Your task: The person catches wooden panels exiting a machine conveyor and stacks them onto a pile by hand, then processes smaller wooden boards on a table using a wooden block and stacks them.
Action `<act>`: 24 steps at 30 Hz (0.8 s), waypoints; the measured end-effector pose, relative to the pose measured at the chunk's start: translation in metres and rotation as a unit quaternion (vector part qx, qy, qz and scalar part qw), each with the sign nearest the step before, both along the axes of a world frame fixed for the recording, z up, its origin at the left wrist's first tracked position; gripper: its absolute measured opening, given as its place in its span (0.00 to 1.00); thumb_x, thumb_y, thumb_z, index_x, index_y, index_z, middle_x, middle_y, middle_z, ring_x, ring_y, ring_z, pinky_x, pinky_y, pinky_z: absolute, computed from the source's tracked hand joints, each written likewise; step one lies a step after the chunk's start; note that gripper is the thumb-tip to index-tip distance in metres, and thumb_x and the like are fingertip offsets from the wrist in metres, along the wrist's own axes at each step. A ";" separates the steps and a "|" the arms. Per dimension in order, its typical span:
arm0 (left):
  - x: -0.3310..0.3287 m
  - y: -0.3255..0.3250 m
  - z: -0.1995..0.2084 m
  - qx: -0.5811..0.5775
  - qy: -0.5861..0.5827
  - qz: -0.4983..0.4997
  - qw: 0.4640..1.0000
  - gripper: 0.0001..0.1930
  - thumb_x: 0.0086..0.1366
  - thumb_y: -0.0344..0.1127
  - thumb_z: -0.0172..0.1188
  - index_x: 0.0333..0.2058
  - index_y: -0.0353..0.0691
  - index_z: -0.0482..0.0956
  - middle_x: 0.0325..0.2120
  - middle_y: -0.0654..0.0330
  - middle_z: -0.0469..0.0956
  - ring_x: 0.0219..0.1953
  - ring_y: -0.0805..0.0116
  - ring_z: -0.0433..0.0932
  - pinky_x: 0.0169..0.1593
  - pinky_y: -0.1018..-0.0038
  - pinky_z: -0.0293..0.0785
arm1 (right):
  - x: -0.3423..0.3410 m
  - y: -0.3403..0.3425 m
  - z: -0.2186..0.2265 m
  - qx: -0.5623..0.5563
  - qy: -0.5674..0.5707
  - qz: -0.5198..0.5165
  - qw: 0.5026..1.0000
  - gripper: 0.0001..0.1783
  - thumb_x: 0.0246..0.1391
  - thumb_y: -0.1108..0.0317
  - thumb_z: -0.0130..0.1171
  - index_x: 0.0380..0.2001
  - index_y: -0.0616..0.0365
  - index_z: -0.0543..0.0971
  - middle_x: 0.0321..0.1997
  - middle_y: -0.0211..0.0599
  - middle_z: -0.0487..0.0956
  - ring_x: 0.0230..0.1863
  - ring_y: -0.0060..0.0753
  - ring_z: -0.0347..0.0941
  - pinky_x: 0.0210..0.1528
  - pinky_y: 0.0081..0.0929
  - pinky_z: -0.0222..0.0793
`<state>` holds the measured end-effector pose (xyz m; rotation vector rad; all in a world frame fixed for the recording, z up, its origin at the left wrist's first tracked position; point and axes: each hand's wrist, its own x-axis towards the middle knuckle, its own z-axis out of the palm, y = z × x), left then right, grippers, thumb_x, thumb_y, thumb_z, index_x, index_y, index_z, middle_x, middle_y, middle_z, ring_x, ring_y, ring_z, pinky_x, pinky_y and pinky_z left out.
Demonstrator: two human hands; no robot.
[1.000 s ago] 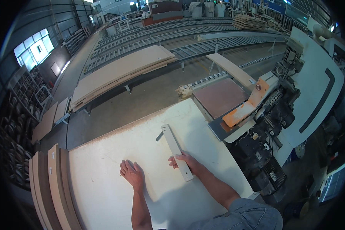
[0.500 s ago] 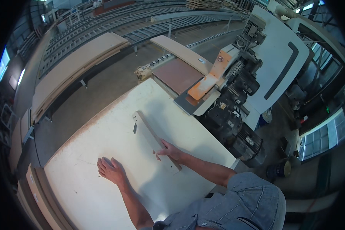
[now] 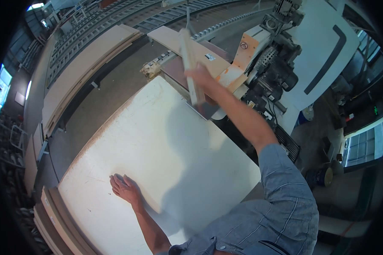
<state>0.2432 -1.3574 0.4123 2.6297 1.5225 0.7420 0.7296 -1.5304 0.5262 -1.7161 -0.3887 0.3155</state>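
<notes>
My right arm reaches out to the far side of the white tabletop (image 3: 102,161). In that hand (image 3: 201,77) is a long, narrow wooden bar (image 3: 187,53), gripped around its middle and slightly blurred. The bar is raised, its upper end over a pale board (image 3: 168,39) that lies on the reddish-brown machine bed (image 3: 174,71). Its lower end is by the tabletop's far corner. My left hand (image 3: 125,189) lies flat on the tabletop's left part, fingers somewhat apart, holding nothing.
Right of the bar stands a large machine with an orange bracket (image 3: 245,50) and dark motors (image 3: 278,72). Stacked boards lie at the far left (image 3: 93,53) and lower left (image 3: 57,216). Roller conveyors (image 3: 174,16) run behind. A bucket (image 3: 325,176) stands on the right-hand floor.
My right hand has carried the wooden bar forward from over the tabletop to the machine bed. My left hand remains on the tabletop. The view has shifted slightly.
</notes>
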 end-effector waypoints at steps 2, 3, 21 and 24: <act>-0.006 0.000 -0.003 0.003 0.019 0.008 1.000 0.24 0.70 0.45 0.48 0.58 0.35 0.66 0.60 0.48 0.64 0.63 0.51 0.61 0.64 0.56 0.53 | 0.070 0.025 -0.011 0.010 -0.044 -0.085 0.995 0.30 0.37 0.64 0.63 0.45 0.68 0.72 0.35 0.43 0.77 0.33 0.35 0.76 0.34 0.33 0.74; -0.002 0.001 -0.007 -0.003 0.021 0.002 1.000 0.24 0.70 0.44 0.47 0.58 0.35 0.66 0.60 0.47 0.64 0.63 0.51 0.61 0.64 0.56 0.53 | 0.111 0.027 -0.019 0.039 -0.029 -0.085 0.995 0.28 0.35 0.64 0.63 0.43 0.69 0.73 0.35 0.43 0.78 0.33 0.35 0.77 0.34 0.33 0.74; 0.232 0.055 -0.022 -0.174 -0.165 -0.212 0.947 0.32 0.65 0.45 0.57 0.61 0.31 0.62 0.60 0.43 0.64 0.64 0.49 0.59 0.68 0.57 0.47 | 0.125 0.106 -0.058 -0.266 -0.010 -0.170 0.949 0.38 0.37 0.47 0.61 0.49 0.64 0.78 0.53 0.56 0.76 0.60 0.55 0.68 0.64 0.44 0.57; 0.276 0.017 -0.011 -0.210 -0.163 -0.265 0.927 0.35 0.67 0.52 0.52 0.64 0.32 0.58 0.63 0.43 0.60 0.67 0.49 0.54 0.70 0.56 0.38 | 0.076 0.121 -0.062 -0.289 -0.026 -0.162 0.943 0.38 0.37 0.46 0.61 0.49 0.63 0.78 0.55 0.54 0.75 0.60 0.56 0.67 0.63 0.44 0.58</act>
